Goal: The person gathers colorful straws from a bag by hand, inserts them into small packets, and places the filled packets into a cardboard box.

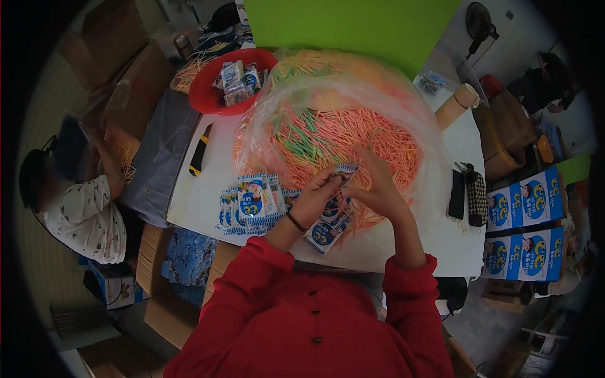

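Observation:
My left hand (316,196) pinches the top part of a small printed packet (346,169) above the table's near side. My right hand (378,189) is beside it, its thumb and fingers apart around the packet's right edge; whether it touches the packet is unclear. Under and behind both hands lies a large clear plastic bag (435,148), open and full of thin pink, orange and green sticks (353,132). Another blue and white packet (324,234) lies just below my hands. Left of my left hand is a pile of filled blue and white packets (255,198).
A red bowl (208,94) with packets stands at the back left, near a yellow and black cutter (200,151). At the right are a tan bottle (455,107), a dark phone (456,194) and a checkered pouch (476,198). Another person (88,211) sits at the left.

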`<state>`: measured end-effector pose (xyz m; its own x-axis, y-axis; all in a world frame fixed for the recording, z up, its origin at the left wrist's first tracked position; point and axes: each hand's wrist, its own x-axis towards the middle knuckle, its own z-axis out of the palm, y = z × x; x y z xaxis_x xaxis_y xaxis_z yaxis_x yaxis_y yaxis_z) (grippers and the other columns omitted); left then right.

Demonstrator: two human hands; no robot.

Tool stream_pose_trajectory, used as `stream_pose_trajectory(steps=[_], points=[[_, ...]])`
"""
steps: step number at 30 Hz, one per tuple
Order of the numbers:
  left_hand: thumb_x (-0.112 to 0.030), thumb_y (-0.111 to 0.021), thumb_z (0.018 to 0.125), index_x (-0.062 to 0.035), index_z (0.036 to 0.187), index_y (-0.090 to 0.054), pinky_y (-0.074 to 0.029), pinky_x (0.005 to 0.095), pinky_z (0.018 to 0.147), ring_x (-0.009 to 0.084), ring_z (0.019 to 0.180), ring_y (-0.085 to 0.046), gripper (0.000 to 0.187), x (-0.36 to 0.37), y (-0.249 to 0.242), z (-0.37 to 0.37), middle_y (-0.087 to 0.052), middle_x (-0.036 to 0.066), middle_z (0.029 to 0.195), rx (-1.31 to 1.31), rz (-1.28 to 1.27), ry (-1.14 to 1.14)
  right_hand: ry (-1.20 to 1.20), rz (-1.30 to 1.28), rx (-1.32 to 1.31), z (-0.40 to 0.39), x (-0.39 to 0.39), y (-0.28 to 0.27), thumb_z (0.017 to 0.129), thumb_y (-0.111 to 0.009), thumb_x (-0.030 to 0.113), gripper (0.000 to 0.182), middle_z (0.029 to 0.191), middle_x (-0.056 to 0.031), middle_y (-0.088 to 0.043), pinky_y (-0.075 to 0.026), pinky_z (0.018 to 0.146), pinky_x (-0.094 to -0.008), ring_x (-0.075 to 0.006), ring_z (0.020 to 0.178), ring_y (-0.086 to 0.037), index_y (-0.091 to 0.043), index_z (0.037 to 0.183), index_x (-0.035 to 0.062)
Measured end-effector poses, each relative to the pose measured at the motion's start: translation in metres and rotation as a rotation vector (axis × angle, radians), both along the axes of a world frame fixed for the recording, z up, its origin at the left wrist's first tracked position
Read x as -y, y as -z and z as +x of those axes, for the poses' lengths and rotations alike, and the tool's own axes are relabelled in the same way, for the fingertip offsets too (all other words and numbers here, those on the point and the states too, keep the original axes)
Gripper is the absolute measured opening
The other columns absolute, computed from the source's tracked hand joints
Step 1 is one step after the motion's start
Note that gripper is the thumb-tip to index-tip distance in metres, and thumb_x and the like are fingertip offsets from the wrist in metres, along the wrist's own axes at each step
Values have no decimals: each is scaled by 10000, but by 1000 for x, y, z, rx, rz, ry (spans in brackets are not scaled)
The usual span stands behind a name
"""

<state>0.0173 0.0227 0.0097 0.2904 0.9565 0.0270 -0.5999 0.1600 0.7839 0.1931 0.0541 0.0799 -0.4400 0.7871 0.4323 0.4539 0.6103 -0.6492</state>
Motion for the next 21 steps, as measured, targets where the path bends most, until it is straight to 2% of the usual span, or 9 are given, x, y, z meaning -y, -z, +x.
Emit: stream_pose_trajectory(steps=[4,6,9,12,14,16,18,20,21], points=[[-39,-502,974,-40,1270,-524,-485,267,869,126,1025,-579,297,-3,-8,7,-597,38,1151,-86,87,-130,50,-178,-2,13,-6,13,779,-751,196,380,1044,-98,-652,-335,1023,-414,-257,1088,-575,-620,1118,84],[-37,-518,966,-36,1233,-541,-490,263,855,124,1001,-588,268,-2,-10,5,-611,39,1109,-155,169,-158,75,0,-46,15,3,15,796,-724,105,220,894,-74,-664,-441,893,-363,-220,887,-629,-651,1000,63],[-34,-560,946,-30,1165,-566,-502,242,797,101,932,-606,219,16,-28,-13,-636,33,1020,-272,167,-214,24,-277,-244,25,13,-8,804,-701,47,180,894,-83,-654,-489,773,-320,-233,826,-628,-631,970,41],[-35,-586,934,-23,1114,-572,-518,221,707,82,829,-625,181,44,-65,-52,-659,31,910,-291,-39,-375,157,-75,-66,76,7,-1,817,-685,25,160,894,-86,-653,-504,698,-295,-236,796,-630,-618,963,27],[-63,-588,939,-23,1123,-573,-516,214,703,82,819,-623,189,54,-64,-84,-660,30,939,-388,58,-514,196,-142,95,107,11,-2,799,-678,17,184,885,-89,-647,-509,751,-331,-257,832,-632,-628,974,41],[-81,-592,937,-18,1144,-569,-515,228,700,98,813,-623,218,63,-57,-113,-657,53,966,-555,41,-580,52,-127,500,121,17,3,731,-681,-28,266,970,-95,-640,-479,865,-367,-272,952,-605,-641,980,57],[-98,-597,935,-13,1166,-564,-514,242,698,113,807,-624,248,69,-44,-140,-654,76,994,-732,26,-652,36,-55,568,122,23,20,702,-674,-24,281,1003,-100,-624,-458,893,-393,-292,991,-577,-637,967,62],[-116,-630,903,-13,1223,-552,-492,315,792,221,931,-604,345,70,-24,-158,-613,144,1102,-1252,37,-672,25,19,630,121,23,36,673,-668,-20,297,1035,-104,-607,-436,920,-418,-313,1031,-549,-633,954,67],[-116,-630,903,-13,1223,-552,-492,315,792,221,931,-604,345,72,-24,-156,-613,144,1102,-1255,42,-671,20,-17,648,122,19,42,671,-660,-16,295,1048,-105,-596,-431,924,-414,-306,1038,-544,-624,952,65]])
